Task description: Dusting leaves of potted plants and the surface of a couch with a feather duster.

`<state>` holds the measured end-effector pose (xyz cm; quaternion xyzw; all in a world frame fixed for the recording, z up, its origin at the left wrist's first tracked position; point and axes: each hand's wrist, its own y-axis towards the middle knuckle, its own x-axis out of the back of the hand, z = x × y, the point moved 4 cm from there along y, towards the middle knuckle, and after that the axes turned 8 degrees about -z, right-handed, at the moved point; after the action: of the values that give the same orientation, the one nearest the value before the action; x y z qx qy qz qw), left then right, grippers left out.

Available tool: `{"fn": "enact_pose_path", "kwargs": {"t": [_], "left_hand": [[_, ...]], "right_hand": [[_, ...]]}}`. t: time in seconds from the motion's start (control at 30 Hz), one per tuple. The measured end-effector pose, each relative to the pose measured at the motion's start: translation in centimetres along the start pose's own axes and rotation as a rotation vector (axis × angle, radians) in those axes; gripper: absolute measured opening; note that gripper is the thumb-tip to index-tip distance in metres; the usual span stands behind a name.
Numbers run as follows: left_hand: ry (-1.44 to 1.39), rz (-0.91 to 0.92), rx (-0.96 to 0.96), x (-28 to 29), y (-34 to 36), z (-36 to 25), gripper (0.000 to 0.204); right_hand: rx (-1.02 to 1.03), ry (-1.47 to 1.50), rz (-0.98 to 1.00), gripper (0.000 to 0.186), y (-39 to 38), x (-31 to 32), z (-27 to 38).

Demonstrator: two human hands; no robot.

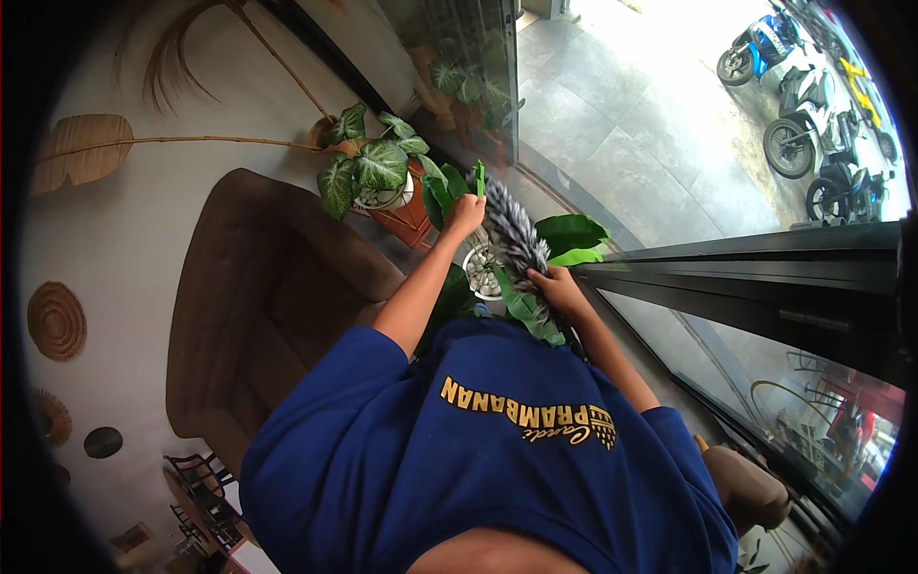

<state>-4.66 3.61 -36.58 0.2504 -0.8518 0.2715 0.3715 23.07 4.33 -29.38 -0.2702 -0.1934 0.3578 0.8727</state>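
My left hand (466, 212) has its fingers closed on an upright green leaf (442, 194) of a plant. My right hand (553, 285) grips a grey fluffy duster (512, 220), which lies slanted beside the leaf. Below the duster, the plant's white pot (481, 273) holds pale pebbles and is partly hidden by broad leaves (569, 236). To the upper left, a variegated plant (381, 163) grows from another white pot, on an orange-brown stand (406, 220).
A brown sofa (244, 316) is at my left, against a white wall with woven discs (55, 320). Black-framed glass (755, 282) runs along my right, with parked motorbikes (794, 143) outside. Dark chairs (196, 478) stand at lower left.
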Motion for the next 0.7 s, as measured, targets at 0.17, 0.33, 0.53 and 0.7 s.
{"fn": "enact_pose_path", "kwargs": {"t": [0.17, 0.33, 0.53, 0.7], "left_hand": [[-0.033, -0.024, -0.024, 0.2, -0.7, -0.8, 0.046], [-0.179, 0.025, -0.01, 0.4, -0.9, -1.5, 0.043], [0.026, 0.015, 0.036, -0.1, -1.1, -1.7, 0.042], [-0.128, 0.037, 0.02, -1.1, -0.8, -1.5, 0.044]], "right_hand": [[-0.166, -0.023, 0.048, 0.037, 0.2, -0.5, -2.0], [-0.102, -0.049, 0.032, 0.038, 0.2, 0.2, -2.0], [-0.083, 0.219, 0.039, 0.04, -0.6, 0.5, -1.4], [-0.152, 0.031, 0.065, 0.039, 0.4, 0.2, -1.7]]}}
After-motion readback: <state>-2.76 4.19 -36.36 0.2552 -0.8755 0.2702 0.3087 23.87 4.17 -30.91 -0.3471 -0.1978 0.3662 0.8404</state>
